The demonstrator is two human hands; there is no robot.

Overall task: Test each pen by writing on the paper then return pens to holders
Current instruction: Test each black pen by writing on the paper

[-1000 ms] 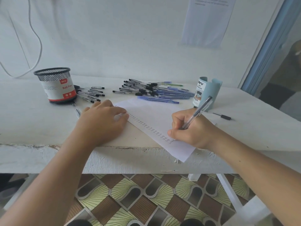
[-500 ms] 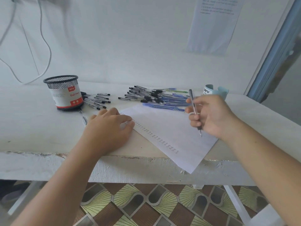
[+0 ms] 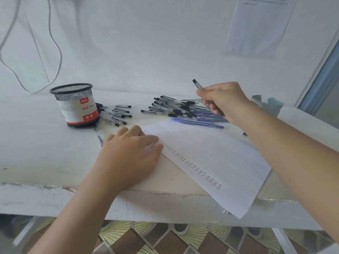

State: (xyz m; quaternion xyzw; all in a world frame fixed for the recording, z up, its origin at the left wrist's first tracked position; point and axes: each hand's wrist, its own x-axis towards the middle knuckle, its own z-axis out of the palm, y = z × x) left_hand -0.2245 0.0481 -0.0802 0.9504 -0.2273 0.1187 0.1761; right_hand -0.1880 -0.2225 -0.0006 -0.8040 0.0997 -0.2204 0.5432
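Note:
My right hand [image 3: 222,100] grips a clear black-capped pen [image 3: 197,84] and hovers over the big pile of black and blue pens [image 3: 183,110] at the back of the table. My left hand [image 3: 128,158] rests flat on the left corner of the white paper [image 3: 216,162], which carries a diagonal row of small written marks. A black mesh holder [image 3: 75,105] with a red and white label stands at the back left. A light blue holder [image 3: 266,105] peeks out behind my right arm.
A smaller heap of black pens [image 3: 114,113] lies right of the mesh holder, and one pen [image 3: 98,136] lies in front of it. The paper overhangs the chipped front edge of the white table [image 3: 36,147]. A wall with cables rises behind.
My right hand lifted the pen off the paper and carried it back and up over the pen pile. The left hand stayed on the paper. The camera tilted up.

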